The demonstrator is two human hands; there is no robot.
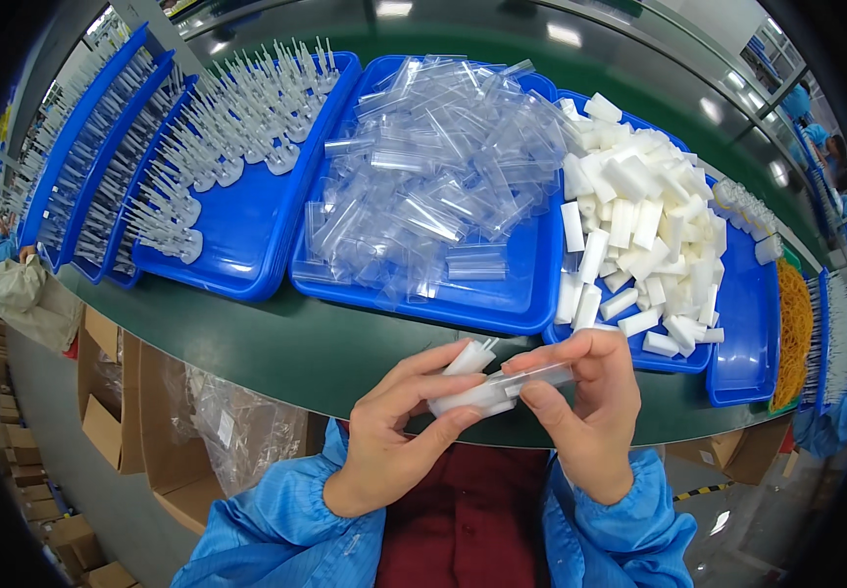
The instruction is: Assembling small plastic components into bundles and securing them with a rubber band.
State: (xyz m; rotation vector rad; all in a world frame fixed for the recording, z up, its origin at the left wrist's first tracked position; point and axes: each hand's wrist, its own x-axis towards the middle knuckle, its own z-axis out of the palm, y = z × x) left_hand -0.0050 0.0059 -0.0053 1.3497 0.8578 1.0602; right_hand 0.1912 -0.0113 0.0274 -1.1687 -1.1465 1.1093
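Note:
Over the table's near edge, my left hand [384, 421] is closed round a white plastic part [468, 360] with thin prongs at its upper end. My right hand [590, 412] pinches a clear plastic sleeve [544, 374] between thumb and fingers. The sleeve lies against a white piece [482, 396] below the pronged end; whether it surrounds that piece I cannot tell. My fingers hide part of both. Just beyond my hands, a blue tray [517, 316] holds a heap of similar clear sleeves [443, 167]. White foam blocks [629, 211] fill the tray to its right.
At the left, a blue tray [247, 279] bears upright white stemmed parts [247, 113], beside stacked trays of more. Rightward lie clear-wrapped cylinders [747, 216], a blue tray [737, 377] and yellow bands [793, 333]. Cardboard boxes [174, 461] stand below the green table [276, 343].

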